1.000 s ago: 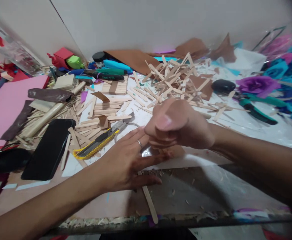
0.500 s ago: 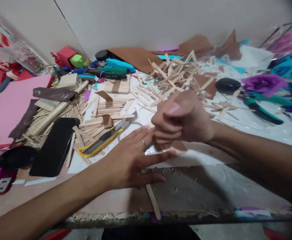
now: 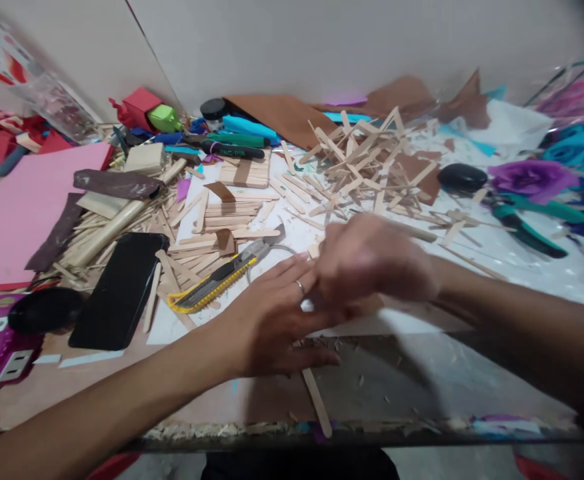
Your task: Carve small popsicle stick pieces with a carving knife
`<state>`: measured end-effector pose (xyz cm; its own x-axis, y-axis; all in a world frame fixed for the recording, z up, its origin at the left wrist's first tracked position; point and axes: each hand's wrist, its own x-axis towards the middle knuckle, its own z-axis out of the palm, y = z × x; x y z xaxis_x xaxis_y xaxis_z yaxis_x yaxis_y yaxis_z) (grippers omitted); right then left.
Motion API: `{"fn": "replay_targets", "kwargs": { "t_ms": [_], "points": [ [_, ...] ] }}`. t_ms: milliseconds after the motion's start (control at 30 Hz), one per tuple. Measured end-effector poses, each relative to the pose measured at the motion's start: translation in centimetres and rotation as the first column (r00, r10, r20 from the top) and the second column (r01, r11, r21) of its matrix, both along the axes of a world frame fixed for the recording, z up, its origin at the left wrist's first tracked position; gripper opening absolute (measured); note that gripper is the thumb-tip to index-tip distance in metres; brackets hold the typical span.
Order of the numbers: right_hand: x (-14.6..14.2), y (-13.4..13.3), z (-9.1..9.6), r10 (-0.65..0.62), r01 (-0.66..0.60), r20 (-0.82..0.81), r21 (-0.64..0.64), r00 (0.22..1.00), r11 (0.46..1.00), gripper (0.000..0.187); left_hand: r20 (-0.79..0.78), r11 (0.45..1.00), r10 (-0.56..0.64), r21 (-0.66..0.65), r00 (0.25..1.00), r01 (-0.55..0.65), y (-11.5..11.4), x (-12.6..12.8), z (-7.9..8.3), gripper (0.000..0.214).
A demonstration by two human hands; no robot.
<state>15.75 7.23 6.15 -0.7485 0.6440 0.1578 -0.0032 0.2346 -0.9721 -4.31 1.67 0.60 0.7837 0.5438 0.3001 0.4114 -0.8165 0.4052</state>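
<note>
My left hand (image 3: 272, 317), with a ring on one finger, lies flat on the work surface, fingers stretched out. A craft stick (image 3: 317, 403) sticks out below its thumb toward the table's front edge. My right hand (image 3: 377, 260) is a closed fist, blurred by motion, over the left fingertips. Whatever it may hold is hidden. A pale wooden piece (image 3: 314, 251) shows just beside the fist. Left of my hands lies a yellow utility knife (image 3: 212, 283), blade out, beside bundles of craft sticks (image 3: 232, 215).
A loose heap of craft sticks (image 3: 357, 160) stands behind my hands. A black phone (image 3: 119, 290) and a purple power strip (image 3: 7, 347) lie on the left. Green-handled pliers (image 3: 529, 230) and a purple paper flower (image 3: 535, 179) are on the right.
My right fist has come down lower over the left fingertips. The left hand stays flat. The whole view has shifted slightly, so things appear a little farther right.
</note>
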Motion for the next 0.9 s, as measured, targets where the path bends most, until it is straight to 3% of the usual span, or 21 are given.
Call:
{"fn": "replay_targets", "kwargs": {
  "t_ms": [67,133,200,233,300,433,733,900],
  "points": [
    [-0.2,0.0,-0.4,-0.021,0.026,-0.121,0.040,0.992,0.999,0.060,-0.058,0.997,-0.069,0.032,0.996,0.071,0.1,0.0,0.0,0.057],
    [-0.2,0.1,-0.8,0.111,-0.152,-0.291,-0.123,0.950,0.981,0.057,-0.070,0.995,-0.079,0.048,0.994,0.083,0.2,0.0,-0.1,0.057],
    [0.1,0.2,-0.7,0.189,-0.342,-0.442,-0.296,0.877,0.892,0.052,-0.049,0.996,-0.074,0.049,0.996,0.077,0.2,-0.1,-0.2,0.058],
    [0.3,0.3,-0.4,0.185,-0.373,-0.474,-0.339,0.861,0.864,0.051,-0.048,0.996,-0.071,0.046,0.996,0.073,0.2,-0.1,-0.2,0.059],
    [0.9,0.5,0.4,0.194,-0.406,-0.511,-0.343,0.838,0.847,0.050,-0.064,0.996,-0.071,0.039,0.995,0.074,0.2,-0.1,-0.2,0.060],
    [1.9,1.0,1.8,0.200,-0.399,-0.545,-0.275,0.814,0.875,0.051,-0.095,0.997,-0.072,0.033,0.993,0.075,0.2,-0.1,-0.2,0.059],
    [1.1,1.2,0.0,0.248,-0.447,-0.500,-0.327,0.829,0.833,0.048,-0.030,0.994,-0.102,0.035,0.994,0.103,0.7,0.0,0.3,0.060],
    [1.0,1.3,-0.3,0.255,-0.451,-0.511,-0.305,0.821,0.839,0.048,-0.034,0.994,-0.095,0.044,0.995,0.097,0.6,0.0,0.2,0.063]
  ]
}}
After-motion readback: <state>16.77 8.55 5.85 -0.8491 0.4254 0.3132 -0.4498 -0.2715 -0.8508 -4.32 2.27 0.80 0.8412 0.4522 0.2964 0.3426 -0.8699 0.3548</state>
